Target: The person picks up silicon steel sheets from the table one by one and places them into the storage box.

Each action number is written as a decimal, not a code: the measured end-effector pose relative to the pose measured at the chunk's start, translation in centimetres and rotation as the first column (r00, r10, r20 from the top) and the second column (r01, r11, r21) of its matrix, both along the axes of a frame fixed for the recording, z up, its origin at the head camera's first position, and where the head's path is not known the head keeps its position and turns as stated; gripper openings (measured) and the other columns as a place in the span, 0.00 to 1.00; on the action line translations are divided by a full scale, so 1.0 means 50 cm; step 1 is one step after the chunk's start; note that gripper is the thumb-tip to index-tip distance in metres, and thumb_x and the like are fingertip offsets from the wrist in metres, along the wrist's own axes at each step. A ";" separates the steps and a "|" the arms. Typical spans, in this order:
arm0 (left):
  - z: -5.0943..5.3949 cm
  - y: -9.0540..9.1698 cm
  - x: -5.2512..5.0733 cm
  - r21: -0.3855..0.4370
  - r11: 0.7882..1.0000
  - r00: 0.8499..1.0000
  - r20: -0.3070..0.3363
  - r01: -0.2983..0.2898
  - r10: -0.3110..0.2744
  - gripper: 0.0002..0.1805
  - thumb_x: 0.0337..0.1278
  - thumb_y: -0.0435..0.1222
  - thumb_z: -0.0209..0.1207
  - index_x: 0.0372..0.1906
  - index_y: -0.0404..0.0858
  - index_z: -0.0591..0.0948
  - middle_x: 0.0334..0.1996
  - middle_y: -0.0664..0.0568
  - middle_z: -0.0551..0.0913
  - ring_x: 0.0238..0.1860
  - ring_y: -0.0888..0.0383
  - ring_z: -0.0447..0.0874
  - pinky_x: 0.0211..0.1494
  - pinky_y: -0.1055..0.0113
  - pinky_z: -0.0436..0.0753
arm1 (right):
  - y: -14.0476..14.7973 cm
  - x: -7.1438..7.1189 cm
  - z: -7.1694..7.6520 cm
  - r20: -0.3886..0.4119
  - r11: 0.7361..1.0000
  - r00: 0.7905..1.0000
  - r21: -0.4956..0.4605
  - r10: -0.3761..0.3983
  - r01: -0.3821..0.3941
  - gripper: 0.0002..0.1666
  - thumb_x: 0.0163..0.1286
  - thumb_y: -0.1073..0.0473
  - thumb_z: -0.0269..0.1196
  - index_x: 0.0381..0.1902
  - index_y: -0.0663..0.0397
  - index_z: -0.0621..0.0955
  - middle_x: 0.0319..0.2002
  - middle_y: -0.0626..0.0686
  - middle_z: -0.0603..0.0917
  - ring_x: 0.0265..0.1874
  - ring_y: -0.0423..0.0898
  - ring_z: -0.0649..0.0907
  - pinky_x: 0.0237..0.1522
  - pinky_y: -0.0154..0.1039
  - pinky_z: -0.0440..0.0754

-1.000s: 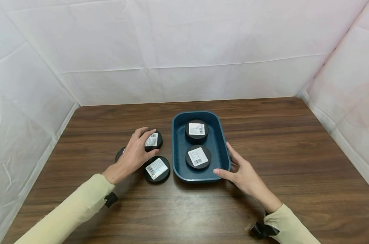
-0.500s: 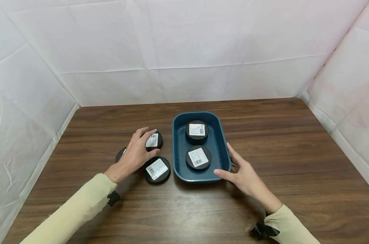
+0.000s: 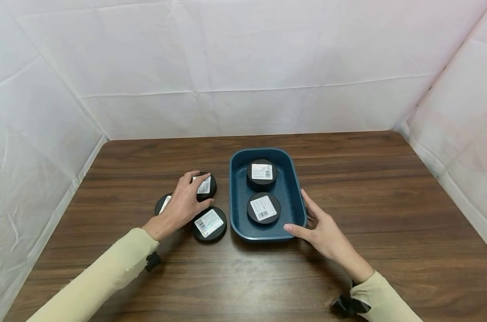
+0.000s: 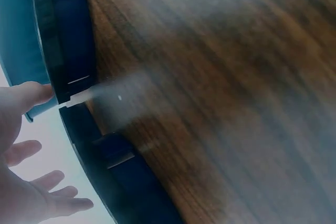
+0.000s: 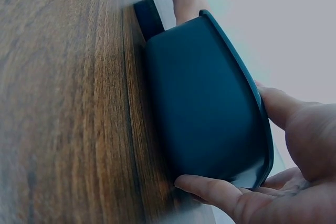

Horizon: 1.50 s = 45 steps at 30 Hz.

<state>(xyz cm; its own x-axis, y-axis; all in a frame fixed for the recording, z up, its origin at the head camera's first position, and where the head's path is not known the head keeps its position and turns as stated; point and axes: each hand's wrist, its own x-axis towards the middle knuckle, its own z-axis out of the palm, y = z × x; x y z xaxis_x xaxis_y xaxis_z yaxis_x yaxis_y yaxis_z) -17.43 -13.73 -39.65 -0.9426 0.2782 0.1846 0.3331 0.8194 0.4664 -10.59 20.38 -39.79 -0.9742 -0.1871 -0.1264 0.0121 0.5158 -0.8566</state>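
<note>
In the head view my left hand reaches over several flat black round containers with white barcode labels. Its fingers lie above the far container, and the thumb sits between that one and the near container. A left container is partly covered by the hand. The left wrist view has the fingers spread, not curled around anything. My right hand holds the near right corner of a blue rectangular tray, thumb at the rim and fingers along the outer wall. Inside stand two black containers; the far one looks taller.
Everything stands on a brown wood-grain table. White sheeting hangs behind the table and along its left and right sides. A dark wrist strap shows at the left sleeve, and another at the right.
The left hand has barely shifted, and slightly more of the left container's label shows. The tray, the containers and the right hand hold their places; the view drifts a little.
</note>
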 end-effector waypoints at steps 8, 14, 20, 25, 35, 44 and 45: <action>-0.003 0.000 -0.006 -0.004 1.000 1.000 0.002 -0.003 0.003 0.38 0.56 0.38 0.71 0.71 0.35 0.71 0.70 0.30 0.65 0.71 0.34 0.65 0.68 0.41 0.74 | 0.002 -0.001 0.000 -0.002 1.000 1.000 -0.002 0.001 -0.001 0.59 0.66 0.47 0.70 0.82 0.44 0.46 0.77 0.67 0.60 0.72 0.65 0.69 0.65 0.58 0.76; -0.006 -0.001 -0.011 -0.007 1.000 1.000 0.030 0.004 -0.004 0.38 0.57 0.38 0.70 0.72 0.34 0.70 0.71 0.30 0.64 0.72 0.34 0.64 0.69 0.40 0.73 | 0.000 -0.002 -0.003 -0.005 1.000 1.000 -0.017 0.003 -0.003 0.59 0.66 0.48 0.71 0.82 0.44 0.46 0.77 0.67 0.60 0.72 0.65 0.69 0.65 0.58 0.76; -0.007 -0.001 -0.014 -0.009 1.000 0.999 0.052 -0.008 0.008 0.38 0.58 0.38 0.70 0.72 0.35 0.69 0.72 0.30 0.62 0.72 0.34 0.64 0.68 0.41 0.74 | -0.001 -0.002 -0.004 -0.005 1.000 1.000 -0.019 0.002 -0.003 0.59 0.66 0.48 0.71 0.82 0.44 0.47 0.77 0.66 0.60 0.72 0.65 0.69 0.65 0.58 0.76; -0.007 0.000 -0.016 -0.009 1.000 0.996 0.091 -0.023 0.024 0.40 0.58 0.39 0.70 0.74 0.36 0.67 0.73 0.30 0.60 0.72 0.33 0.63 0.67 0.40 0.74 | 0.000 -0.001 -0.003 -0.003 1.000 1.000 -0.017 0.002 -0.002 0.59 0.66 0.48 0.71 0.82 0.44 0.47 0.77 0.67 0.60 0.72 0.65 0.69 0.65 0.58 0.76; -0.003 0.001 -0.023 -0.016 1.000 0.993 0.118 -0.019 0.021 0.42 0.58 0.38 0.70 0.75 0.35 0.65 0.74 0.31 0.59 0.72 0.33 0.63 0.69 0.40 0.73 | -0.001 0.001 0.002 0.003 1.000 1.000 -0.016 -0.002 0.002 0.60 0.65 0.48 0.71 0.82 0.43 0.47 0.77 0.66 0.60 0.73 0.65 0.68 0.65 0.58 0.76; -0.005 0.004 -0.029 -0.039 0.999 0.994 0.108 -0.014 0.018 0.42 0.58 0.38 0.70 0.75 0.35 0.65 0.73 0.32 0.61 0.73 0.34 0.62 0.68 0.39 0.73 | -0.001 0.001 0.004 -0.005 1.000 1.000 -0.015 0.003 -0.003 0.60 0.65 0.48 0.71 0.82 0.44 0.46 0.78 0.65 0.58 0.73 0.66 0.67 0.65 0.58 0.75; -0.004 0.004 -0.029 -0.041 0.999 0.993 0.113 -0.015 0.019 0.41 0.58 0.37 0.70 0.75 0.35 0.65 0.73 0.32 0.61 0.73 0.34 0.61 0.68 0.39 0.73 | -0.002 0.001 0.004 -0.004 1.000 1.000 -0.016 0.003 -0.003 0.60 0.65 0.48 0.71 0.82 0.44 0.46 0.78 0.66 0.58 0.73 0.66 0.67 0.65 0.58 0.75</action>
